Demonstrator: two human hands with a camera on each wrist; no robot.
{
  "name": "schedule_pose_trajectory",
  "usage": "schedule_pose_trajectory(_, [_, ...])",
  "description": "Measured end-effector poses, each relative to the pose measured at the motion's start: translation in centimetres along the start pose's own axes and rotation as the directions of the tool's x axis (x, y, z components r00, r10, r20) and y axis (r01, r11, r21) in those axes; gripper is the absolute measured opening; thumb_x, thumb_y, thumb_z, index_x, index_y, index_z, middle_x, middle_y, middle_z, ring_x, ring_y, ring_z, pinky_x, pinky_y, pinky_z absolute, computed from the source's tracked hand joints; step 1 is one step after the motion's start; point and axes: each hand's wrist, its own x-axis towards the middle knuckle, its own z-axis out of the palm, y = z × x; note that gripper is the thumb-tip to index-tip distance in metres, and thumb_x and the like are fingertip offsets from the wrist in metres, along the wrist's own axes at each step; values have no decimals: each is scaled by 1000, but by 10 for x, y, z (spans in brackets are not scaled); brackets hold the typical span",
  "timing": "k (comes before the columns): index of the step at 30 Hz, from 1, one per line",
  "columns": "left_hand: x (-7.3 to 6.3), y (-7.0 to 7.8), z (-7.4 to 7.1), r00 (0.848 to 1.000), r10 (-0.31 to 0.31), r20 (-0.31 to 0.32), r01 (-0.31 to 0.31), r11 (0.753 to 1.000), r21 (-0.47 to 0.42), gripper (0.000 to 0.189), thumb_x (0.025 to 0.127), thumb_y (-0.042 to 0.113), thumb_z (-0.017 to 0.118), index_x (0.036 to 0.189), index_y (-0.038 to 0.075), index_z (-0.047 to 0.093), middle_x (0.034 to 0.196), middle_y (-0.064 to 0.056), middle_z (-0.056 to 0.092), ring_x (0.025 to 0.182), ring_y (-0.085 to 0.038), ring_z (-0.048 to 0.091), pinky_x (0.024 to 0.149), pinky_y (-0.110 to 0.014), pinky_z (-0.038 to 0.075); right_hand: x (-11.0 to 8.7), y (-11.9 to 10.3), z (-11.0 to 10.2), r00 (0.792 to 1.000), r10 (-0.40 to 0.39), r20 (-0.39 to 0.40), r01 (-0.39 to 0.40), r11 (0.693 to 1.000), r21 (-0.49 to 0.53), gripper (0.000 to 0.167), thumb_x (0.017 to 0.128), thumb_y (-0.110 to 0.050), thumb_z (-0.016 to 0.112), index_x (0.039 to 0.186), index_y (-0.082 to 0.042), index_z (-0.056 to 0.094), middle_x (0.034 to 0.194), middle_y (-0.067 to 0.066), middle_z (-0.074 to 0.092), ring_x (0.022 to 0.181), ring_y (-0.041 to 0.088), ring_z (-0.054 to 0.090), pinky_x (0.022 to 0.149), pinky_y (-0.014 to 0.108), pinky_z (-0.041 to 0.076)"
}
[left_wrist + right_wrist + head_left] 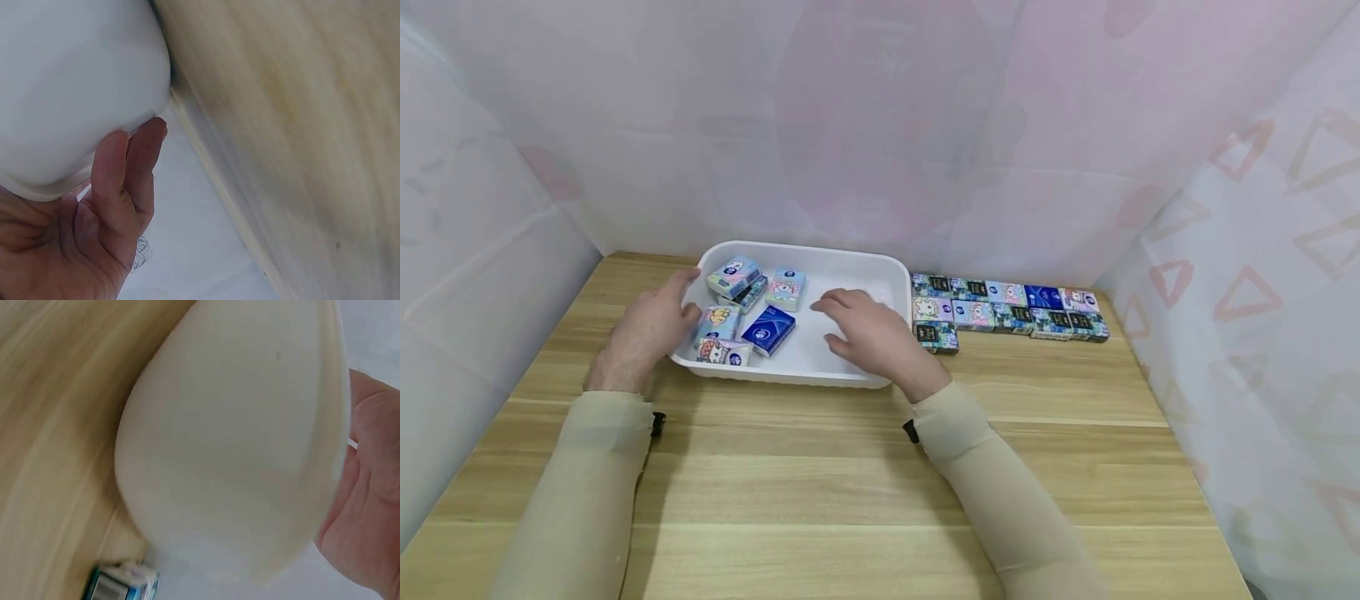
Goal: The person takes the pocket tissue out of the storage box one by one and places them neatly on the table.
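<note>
We see a pale backdrop with faint pink shapes (887, 125) behind a tan, wood-grained tabletop (805, 517), which leaves a broad stretch between two cream sleeves (565, 475). Near the backdrop sits a white, rectangular plastic tray with rounded corners (816, 346). Rows of small, patterned, box-shaped packs (1012, 317) crowd its right edge, leaving us little room there.

The left hand (643, 329) is at the tray's left rim, fingers bent, two against the outer wall; we cannot tell whether they grip it. The right hand (872, 333) is over the tray's right half, fingers loosely spread, thumb apart.

Inside, toward the left, we count six small packs, among them a dark blue rectangular one (769, 330) beside open tray floor and a pastel cartoon one (786, 289) behind it. A dark patterned pack (751, 293) is partly covered by another. In the right wrist view, the tray wall hides the right fingertips, and one pack is blurred and cut off.
</note>
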Motion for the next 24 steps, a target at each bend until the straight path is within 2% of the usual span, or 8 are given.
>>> schedule_pose_trajectory(11, [1, -1, 0, 1000, -6, 3, 6, 1000, 6, 75, 125, 24, 48, 190, 15, 12, 151, -46, 58, 110, -51, 73, 77, -51, 65, 38, -38, 25, 994, -33, 100, 43, 994, -99, 61, 119, -40, 72, 176, -26, 56, 183, 1, 55, 169, 25, 54, 131, 48, 58])
schedule_pose_trajectory(18, [1, 1, 1, 1000, -26, 11, 26, 1000, 2, 75, 125, 25, 47, 190, 17, 10, 154, -47, 56, 114, -53, 72, 80, -53, 66, 54, -48, 33, 989, -88, 121, 101, 989, -106, 62, 118, -42, 73, 176, -27, 56, 184, 1, 53, 172, 26, 51, 135, 48, 55])
schedule_pose_trajectory(24, [0, 2, 0, 999, -44, 19, 44, 999, -11, 75, 125, 26, 46, 190, 17, 9, 147, -45, 60, 106, -48, 74, 73, -46, 63, 66, -52, 42, 979, -114, 170, 137, 982, -129, 63, 119, -47, 71, 177, -32, 54, 187, -3, 50, 175, 24, 45, 140, 47, 50])
